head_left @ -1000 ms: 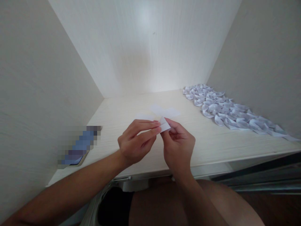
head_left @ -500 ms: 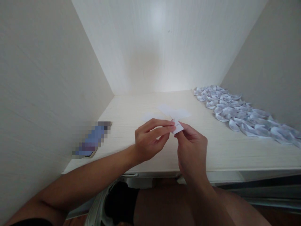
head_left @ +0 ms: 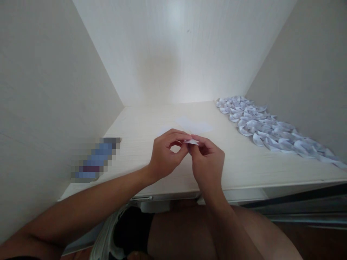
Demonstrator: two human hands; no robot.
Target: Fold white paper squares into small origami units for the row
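A small piece of folded white paper [head_left: 192, 142] is pinched between my two hands above the middle of the desk. My left hand [head_left: 168, 153] grips its left side between thumb and fingertips. On the other side, the thumb and fingers of my right hand [head_left: 208, 159] close on the same paper. The fingers hide part of it. Just beyond my hands, flat white paper sheets [head_left: 200, 126] lie on the desk [head_left: 162, 187].
Many folded white paper pieces [head_left: 260, 124] are heaped in a long band along the right wall. A blurred-out phone [head_left: 94, 159] lies at the left. Panels [head_left: 173, 54] enclose the desk at the back and both sides. A drawer edge shows below the front.
The paper has turned from showing a flat face to being seen nearly edge-on, with a pointed shape. My fingers have shifted their grip on it. The whole view has moved slightly.
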